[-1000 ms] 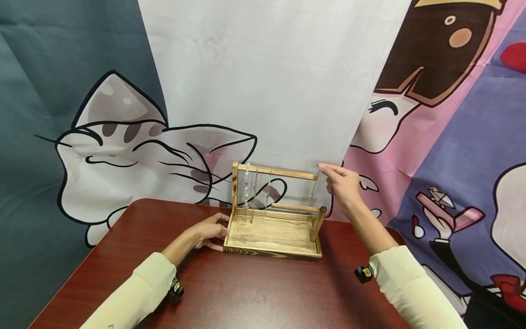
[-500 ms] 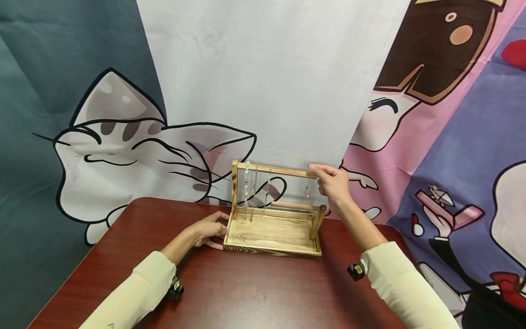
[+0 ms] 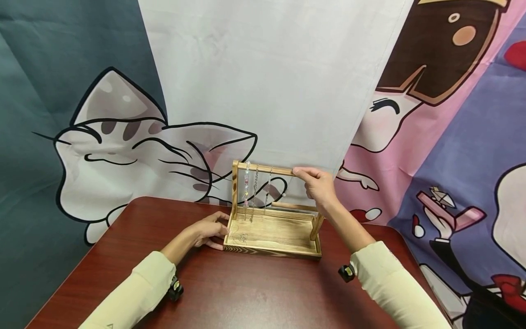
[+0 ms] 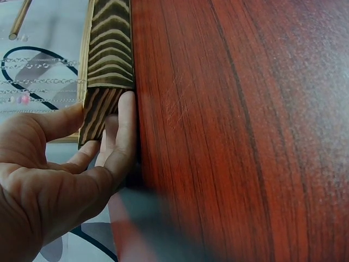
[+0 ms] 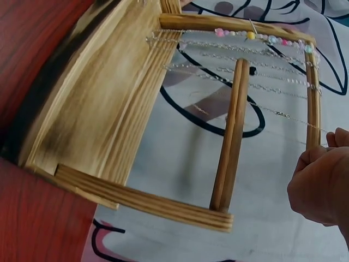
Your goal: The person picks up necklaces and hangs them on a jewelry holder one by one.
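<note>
A wooden jewellery stand (image 3: 283, 233) has a shallow tray, a long upper bar and a shorter lower bar. My left hand (image 3: 209, 232) grips the tray's left end; in the left wrist view its thumb lies on one side and its fingers on the other. My right hand (image 3: 320, 187) pinches a thin chain necklace (image 5: 281, 114) at the upper bar, around the bar's free end. The chain hangs down, faint against the backdrop. A colourful beaded strand (image 3: 246, 183) and silver chains (image 3: 255, 192) hang further left on this bar.
The stand is on a reddish-brown wooden table (image 3: 263, 292). Close behind hangs a cloth backdrop (image 3: 279, 82) printed with cartoon figures. An upright post (image 3: 317, 227) at the tray's right end bears the lower bar. A small thin item (image 3: 242, 237) lies in the tray's left part.
My right hand has moved left from beyond the upper bar's free end to a place along the bar, bringing the chain necklace with it. The left hand has stayed on the tray.
</note>
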### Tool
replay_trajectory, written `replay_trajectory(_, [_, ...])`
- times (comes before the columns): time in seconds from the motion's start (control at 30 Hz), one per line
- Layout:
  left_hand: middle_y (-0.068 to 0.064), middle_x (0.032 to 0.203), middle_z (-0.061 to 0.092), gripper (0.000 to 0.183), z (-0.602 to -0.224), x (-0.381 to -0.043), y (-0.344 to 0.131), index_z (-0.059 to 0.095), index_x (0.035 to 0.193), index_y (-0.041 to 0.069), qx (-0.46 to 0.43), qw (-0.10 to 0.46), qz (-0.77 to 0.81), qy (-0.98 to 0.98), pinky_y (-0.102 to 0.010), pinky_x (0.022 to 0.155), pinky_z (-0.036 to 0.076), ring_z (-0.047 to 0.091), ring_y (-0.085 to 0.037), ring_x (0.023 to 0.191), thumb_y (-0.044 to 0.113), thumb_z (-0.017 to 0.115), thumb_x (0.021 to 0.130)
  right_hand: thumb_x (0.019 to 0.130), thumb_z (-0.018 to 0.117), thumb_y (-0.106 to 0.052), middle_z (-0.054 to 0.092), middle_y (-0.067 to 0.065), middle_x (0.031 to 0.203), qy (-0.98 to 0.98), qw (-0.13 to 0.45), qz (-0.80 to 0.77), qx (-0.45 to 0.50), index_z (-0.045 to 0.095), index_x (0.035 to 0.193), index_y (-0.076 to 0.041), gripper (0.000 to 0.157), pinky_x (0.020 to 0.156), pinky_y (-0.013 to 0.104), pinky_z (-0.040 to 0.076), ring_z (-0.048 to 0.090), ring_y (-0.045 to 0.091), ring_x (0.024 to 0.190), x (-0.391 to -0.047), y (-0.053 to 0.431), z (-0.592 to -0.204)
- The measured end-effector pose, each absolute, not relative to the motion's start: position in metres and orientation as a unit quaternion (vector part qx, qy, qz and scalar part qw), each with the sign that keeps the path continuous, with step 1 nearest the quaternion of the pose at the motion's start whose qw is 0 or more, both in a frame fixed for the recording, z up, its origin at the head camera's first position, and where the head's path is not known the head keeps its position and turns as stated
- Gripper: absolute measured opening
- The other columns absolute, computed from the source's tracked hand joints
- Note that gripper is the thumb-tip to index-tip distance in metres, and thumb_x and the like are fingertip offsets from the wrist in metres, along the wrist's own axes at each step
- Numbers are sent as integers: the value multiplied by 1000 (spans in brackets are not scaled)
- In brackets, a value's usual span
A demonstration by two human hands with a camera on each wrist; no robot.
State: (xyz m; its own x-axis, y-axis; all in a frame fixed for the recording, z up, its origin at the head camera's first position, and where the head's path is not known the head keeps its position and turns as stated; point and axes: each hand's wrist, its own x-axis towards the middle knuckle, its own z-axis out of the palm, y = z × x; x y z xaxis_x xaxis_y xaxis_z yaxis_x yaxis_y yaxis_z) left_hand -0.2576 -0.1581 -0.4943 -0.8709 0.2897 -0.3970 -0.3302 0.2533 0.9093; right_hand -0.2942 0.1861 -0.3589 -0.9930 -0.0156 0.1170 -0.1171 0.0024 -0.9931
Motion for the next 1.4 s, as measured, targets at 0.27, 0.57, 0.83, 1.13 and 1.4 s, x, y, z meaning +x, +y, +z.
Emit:
replay_trajectory(0.27, [-26, 135, 67, 63, -495, -258, -159, 39, 160, 4, -14, 254, 609, 751, -47, 80, 73, 72, -32, 111, -1, 63, 102, 102, 87, -28, 49, -16, 56, -723, 32, 688, 54, 88, 118, -9, 25, 47, 19, 25, 27, 1, 46, -294, 170, -365])
replay_trajectory(0.57, [-26, 135, 66, 63, -496, -258, -159, 39, 160, 5, -15, 256, 609, 750, -46, 79, 73, 72, -31, 111, -2, 63, 102, 104, 84, -30, 67, -16, 70, -758, 58, 646, 67, 86, 125, -6, 33, 63, 19, 43, 54, 1, 67, -288, 157, -372])
replay_trajectory(0.83, [-26, 136, 66, 63, -495, -258, -158, 39, 160, 4, -13, 254, 609, 751, -47, 80, 73, 71, -32, 112, -1, 63, 102, 104, 84, -30, 85, 9, 120, -785, 72, 609, 83, 85, 128, -7, 34, 94, 32, 55, 66, 17, 105, -276, 154, -384])
replay_trajectory(1.13, [-27, 137, 66, 62, -495, -257, -158, 39, 160, 4, -15, 254, 608, 752, -48, 80, 73, 71, -33, 112, -1, 62, 103, 106, 79, -23, 74, -10, 84, -778, 10, 615, 127, 84, 125, -1, 29, 61, 19, 45, 52, 5, 68, -266, 147, -411])
replay_trajectory(1.4, [-27, 138, 65, 63, -495, -259, -158, 39, 161, 5, -14, 255, 609, 751, -47, 80, 73, 70, -33, 113, -2, 62, 103, 113, 69, -25, 84, 14, 108, -814, -64, 528, 233, 78, 141, -11, 33, 82, 26, 63, 77, 16, 95, -252, 135, -436])
